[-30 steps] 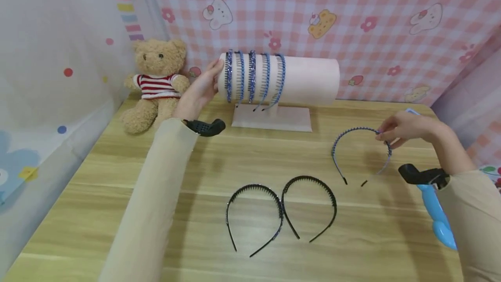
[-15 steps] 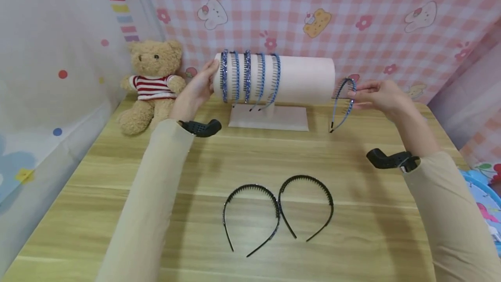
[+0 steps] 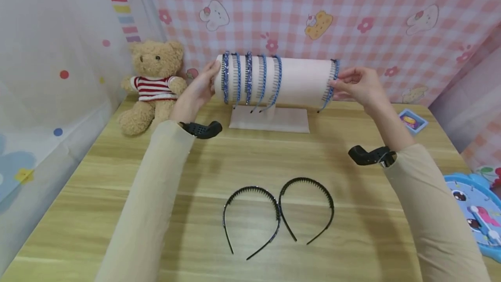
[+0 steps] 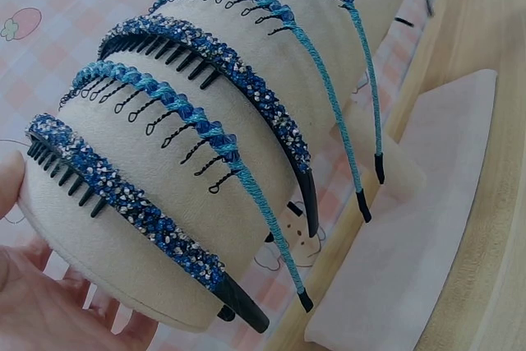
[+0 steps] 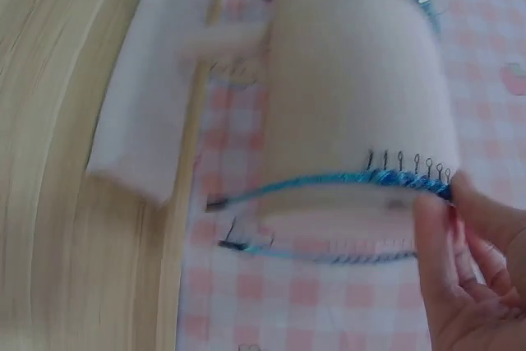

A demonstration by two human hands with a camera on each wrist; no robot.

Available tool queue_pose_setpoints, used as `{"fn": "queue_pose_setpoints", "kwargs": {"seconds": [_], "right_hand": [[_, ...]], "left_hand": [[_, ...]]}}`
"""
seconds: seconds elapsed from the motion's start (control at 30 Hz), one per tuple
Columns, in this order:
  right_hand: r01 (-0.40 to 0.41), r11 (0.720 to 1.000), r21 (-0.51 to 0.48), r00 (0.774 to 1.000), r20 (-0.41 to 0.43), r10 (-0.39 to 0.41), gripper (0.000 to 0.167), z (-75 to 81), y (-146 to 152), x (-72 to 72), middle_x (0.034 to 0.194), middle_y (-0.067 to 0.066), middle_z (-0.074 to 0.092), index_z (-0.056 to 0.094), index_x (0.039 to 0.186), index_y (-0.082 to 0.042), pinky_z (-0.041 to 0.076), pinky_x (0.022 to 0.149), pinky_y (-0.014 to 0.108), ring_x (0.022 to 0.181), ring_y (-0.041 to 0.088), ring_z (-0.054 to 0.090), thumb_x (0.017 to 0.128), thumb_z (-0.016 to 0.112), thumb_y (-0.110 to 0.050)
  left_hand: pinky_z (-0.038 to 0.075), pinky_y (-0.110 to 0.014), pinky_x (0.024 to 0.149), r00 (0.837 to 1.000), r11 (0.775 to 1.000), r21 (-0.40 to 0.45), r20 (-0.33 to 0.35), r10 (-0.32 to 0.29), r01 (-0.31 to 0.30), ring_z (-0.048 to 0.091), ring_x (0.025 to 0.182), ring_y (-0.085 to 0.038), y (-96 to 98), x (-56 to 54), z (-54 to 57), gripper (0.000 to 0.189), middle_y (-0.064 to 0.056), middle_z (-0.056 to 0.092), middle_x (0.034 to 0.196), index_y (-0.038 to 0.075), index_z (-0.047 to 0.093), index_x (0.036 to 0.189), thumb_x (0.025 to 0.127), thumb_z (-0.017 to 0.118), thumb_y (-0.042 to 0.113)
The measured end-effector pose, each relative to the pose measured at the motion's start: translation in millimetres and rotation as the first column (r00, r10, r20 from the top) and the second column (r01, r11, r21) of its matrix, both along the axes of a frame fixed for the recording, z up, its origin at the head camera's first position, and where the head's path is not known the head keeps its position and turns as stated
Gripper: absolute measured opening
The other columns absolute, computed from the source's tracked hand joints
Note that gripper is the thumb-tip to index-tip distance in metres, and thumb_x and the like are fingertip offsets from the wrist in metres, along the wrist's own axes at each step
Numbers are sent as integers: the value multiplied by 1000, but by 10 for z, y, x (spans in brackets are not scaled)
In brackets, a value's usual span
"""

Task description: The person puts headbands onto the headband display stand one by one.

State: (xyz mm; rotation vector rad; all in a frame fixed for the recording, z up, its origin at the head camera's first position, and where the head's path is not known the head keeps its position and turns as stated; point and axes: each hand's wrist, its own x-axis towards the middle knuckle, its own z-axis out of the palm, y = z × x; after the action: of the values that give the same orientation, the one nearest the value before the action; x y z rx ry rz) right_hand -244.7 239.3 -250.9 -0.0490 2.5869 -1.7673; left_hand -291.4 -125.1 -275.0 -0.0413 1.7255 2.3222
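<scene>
A pale, padded roll-shaped headband stand (image 3: 303,79) stands at the back of the table. My left hand (image 3: 197,88) grips its left end; in the left wrist view, the thumb is on the roll's end beside a glittery blue headband (image 4: 131,203). Several blue headbands, some glittery and some with braided cord, sit around the roll's left half. At the right end, my right hand (image 3: 360,86) pinches a braided blue headband (image 3: 332,82). In the right wrist view, that headband (image 5: 312,180) overlaps the roll's end, one leg lying to either side, with its wire loops facing inward.
Two black toothed headbands (image 3: 252,188) lie side by side at the table's front middle. A teddy bear (image 3: 156,86) sits left of the stand. At right are a small blue box (image 3: 412,121) and a blue toy clock (image 3: 465,186).
My right hand has lifted the blue headband off the table at right, carried it left and up, and brought it over the roll's right end. My left hand has stayed on the stand.
</scene>
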Motion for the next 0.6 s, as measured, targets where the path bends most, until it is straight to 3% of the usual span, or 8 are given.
{"fn": "queue_pose_setpoints", "kwargs": {"seconds": [0.1, 0.2, 0.3, 0.37, 0.5, 0.6], "right_hand": [[3, 971, 239, 996, -84, 18, 61, -49, 23, -34, 116, 6, 57, 45, 129, -8, 51, 83, 37, 101, 20, 59, 80, 68, -37], [-73, 934, 350, 982, -136, 128, 74, -84, 49, -84, 148, 9, 28, 26, 145, -18, 35, 102, 49, 130, 33, 36, 84, 63, -38], [-183, 913, 365, 955, -156, 254, 72, -92, 71, -143, 154, 4, 11, 20, 146, -19, 20, 110, 51, 140, 32, 15, 88, 61, -31], [-239, 889, 389, 933, -160, 321, 71, -80, 58, -182, 154, 1, 9, 21, 146, -18, 16, 111, 49, 142, 26, 9, 88, 60, -28], [-283, 834, 474, 905, -157, 396, 71, -33, -44, -207, 153, 1, 12, 23, 145, -18, 8, 113, 49, 142, 25, 1, 87, 62, -29], [-269, 761, 591, 880, -170, 443, 69, 19, -165, -228, 152, 4, 16, 24, 145, -16, -2, 113, 48, 142, 28, -2, 88, 59, -34]], "left_hand": [[26, -18, 56, 1000, 1000, -21, 1, 1, -1, 32, 51, -6, -4, 5, -19, 58, 10, 42, 62, 24, 15, 146, 96, 40, 36], [29, -17, 64, 1000, 999, -39, 7, 3, -3, 38, 60, -3, -13, 9, -34, 58, 12, 47, 72, 25, 14, 146, 96, 40, 37], [29, -18, 69, 1000, 999, -38, -1, 1, -2, 39, 66, -3, -12, 8, -35, 59, 12, 47, 79, 25, 15, 146, 95, 41, 38], [29, -18, 74, 1000, 999, -38, -15, -10, 9, 42, 73, -1, -14, 10, -31, 59, 14, 48, 86, 24, 13, 146, 96, 40, 38], [28, -17, 65, 1000, 1000, -20, -20, -22, 22, 37, 61, -3, -11, 10, -36, 57, 12, 43, 73, 23, 14, 146, 96, 39, 37], [23, -18, 56, 1000, 1000, 1, -20, -21, 21, 28, 50, -6, -4, 12, -26, 57, 9, 34, 61, 22, 16, 145, 96, 40, 36]]}}
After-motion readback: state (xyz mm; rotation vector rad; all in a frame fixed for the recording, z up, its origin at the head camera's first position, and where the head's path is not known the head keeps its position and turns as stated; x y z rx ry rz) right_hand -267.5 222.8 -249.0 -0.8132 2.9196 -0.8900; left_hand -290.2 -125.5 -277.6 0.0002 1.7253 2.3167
